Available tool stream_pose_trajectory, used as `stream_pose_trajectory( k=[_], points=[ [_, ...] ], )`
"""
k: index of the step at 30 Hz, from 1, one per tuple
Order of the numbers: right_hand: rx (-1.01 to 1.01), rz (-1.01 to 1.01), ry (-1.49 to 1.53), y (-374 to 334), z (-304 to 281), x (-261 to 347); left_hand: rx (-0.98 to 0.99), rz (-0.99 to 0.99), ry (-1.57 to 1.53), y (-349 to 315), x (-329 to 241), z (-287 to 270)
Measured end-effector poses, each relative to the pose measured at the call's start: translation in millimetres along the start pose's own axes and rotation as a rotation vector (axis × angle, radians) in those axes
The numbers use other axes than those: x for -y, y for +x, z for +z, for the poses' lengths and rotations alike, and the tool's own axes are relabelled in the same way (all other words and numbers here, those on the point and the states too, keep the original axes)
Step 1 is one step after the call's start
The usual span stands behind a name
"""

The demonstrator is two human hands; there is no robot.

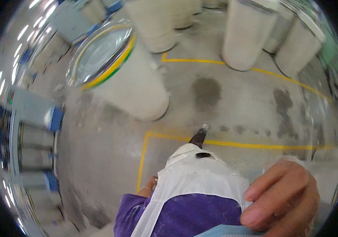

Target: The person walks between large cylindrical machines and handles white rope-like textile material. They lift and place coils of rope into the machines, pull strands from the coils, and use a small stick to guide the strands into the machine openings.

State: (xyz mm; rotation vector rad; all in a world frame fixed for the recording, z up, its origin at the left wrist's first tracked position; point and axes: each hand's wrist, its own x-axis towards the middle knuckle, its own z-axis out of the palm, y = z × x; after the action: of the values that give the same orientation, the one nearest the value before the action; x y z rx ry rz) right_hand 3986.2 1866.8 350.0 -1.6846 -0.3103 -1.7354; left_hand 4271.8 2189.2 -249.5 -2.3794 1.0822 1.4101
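My right hand [285, 195] is raised close to the camera at the lower right. Its fingers are loosely bent and a little apart, and nothing shows between them. Clear or whitish material [291, 158] edges the wrist. The fingertips are near a light blue face mask [228, 231] at the lower edge; whether they touch it I cannot tell. My left hand [149, 187] hangs low beside my white apron [200, 177], beyond a purple sleeve [127, 211]. Most of its fingers are hidden, so what it holds, if anything, does not show.
Ahead to the left stands a tall whitish drum [137, 91] with a yellow-green rim and clear plastic lining. More drums [246, 35] stand farther back. Yellow lines [256, 145] cross the grey floor, which has dark wet patches [206, 93]. Machines with blue parts [54, 118] line the left.
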Motion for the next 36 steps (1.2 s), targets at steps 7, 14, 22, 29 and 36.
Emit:
stream_pose_trajectory(
  k=[7,14,22,29,36],
  points=[
    [0.305,0.137,-0.291,83,-248,-59,-0.222,0.618,0.616,247,-309,-268],
    [-0.05,0.169,-0.904,58,-466,-41,-0.184,0.604,0.09,299,-746,-398],
    [-0.326,0.462,-1.026,66,-726,-99,0.067,0.842,0.581,329,-979,-345],
    [-0.169,0.762,-1.193,128,-935,-215,0.18,0.484,0.603,411,-1049,-328],
    [-0.245,0.726,-1.219,163,-1147,-302,0.187,0.403,0.645,499,-1281,-339]
  ],
)
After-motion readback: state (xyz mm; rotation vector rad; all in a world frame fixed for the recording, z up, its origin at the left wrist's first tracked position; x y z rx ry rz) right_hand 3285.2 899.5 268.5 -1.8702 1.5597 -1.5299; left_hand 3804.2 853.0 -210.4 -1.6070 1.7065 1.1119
